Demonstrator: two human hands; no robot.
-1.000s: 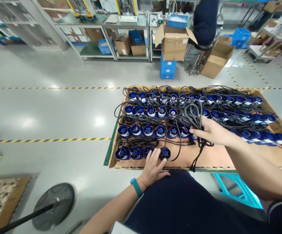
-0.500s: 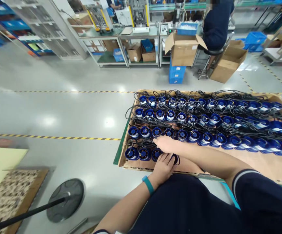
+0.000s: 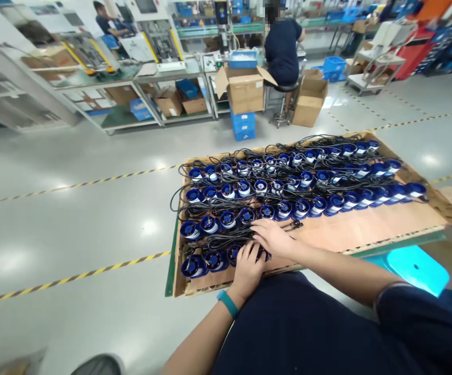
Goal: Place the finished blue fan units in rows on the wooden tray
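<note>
Blue round fan-like parts with black cables stand in rows in a shallow wooden tray (image 3: 339,232). At the near row's right end my left hand (image 3: 249,264) curls over a blue round part (image 3: 264,255), which it mostly hides. My right hand (image 3: 275,240) lies just beyond and to the right, its bent fingers closed on a bundled black cable (image 3: 226,239). That bundle lies between the two nearest rows. A cable end (image 3: 297,225) sticks out beyond my right hand. The fingertips of both hands are partly hidden.
A cyan stool (image 3: 417,268) stands under the tray's near right side. Beyond the tray, an open carton (image 3: 247,94) rests on stacked blue crates (image 3: 243,125). A person (image 3: 283,49) sits at the workbenches. A dark round base (image 3: 97,365) is at lower left.
The view has swung right, so the tray appears further left. My right hand has drawn back towards my left hand, and the cable end now shows. My left hand stays on the blue part.
</note>
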